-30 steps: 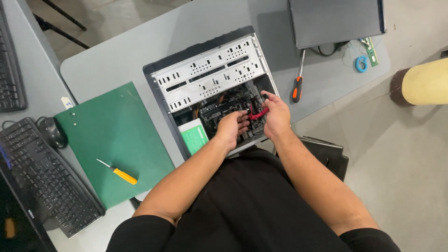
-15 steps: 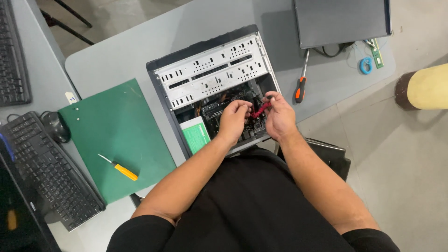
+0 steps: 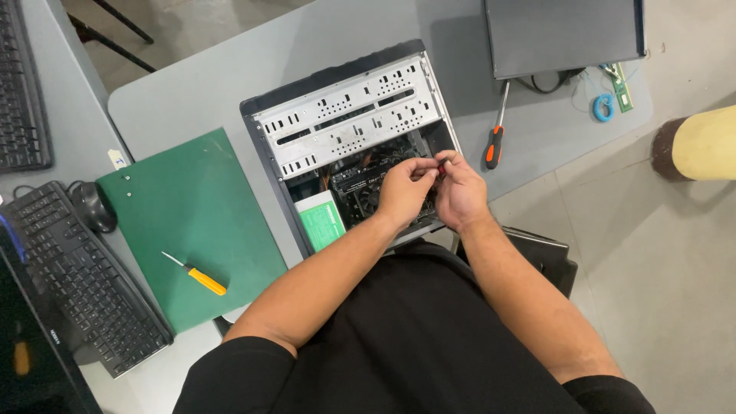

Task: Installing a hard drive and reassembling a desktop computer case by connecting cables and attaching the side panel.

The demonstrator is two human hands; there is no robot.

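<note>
Hands meet over the open computer case [image 3: 349, 126], a grey metal tower lying on its side in the middle of the grey table [image 3: 199, 84], its near end at the table's near edge. The left hand [image 3: 405, 190] and the right hand [image 3: 460, 190] are pressed close together above the case's right-hand half, fingertips pinched around a small red piece [image 3: 440, 170]; how much of it each hand grips I cannot tell, since it is mostly hidden between them.

Inside the case I count one perforated silver drive cage [image 3: 349, 115] across the far half, and one green rectangular label [image 3: 323, 222] on the unit at its near left corner.

Two screwdrivers lie out: a small yellow-handled one [image 3: 198, 274] on the green mat [image 3: 192, 215] by the table's left edge, and a longer orange-and-black-handled one [image 3: 494, 138] just right of the case. One dark flat side panel [image 3: 563, 34] sits at the table's far right corner, with one blue looped strap [image 3: 602, 107] and one green circuit strip [image 3: 619, 86] beside it. Two black keyboards [image 3: 80, 280] and one black mouse [image 3: 96, 207] are on the neighbouring desk to the left.
</note>
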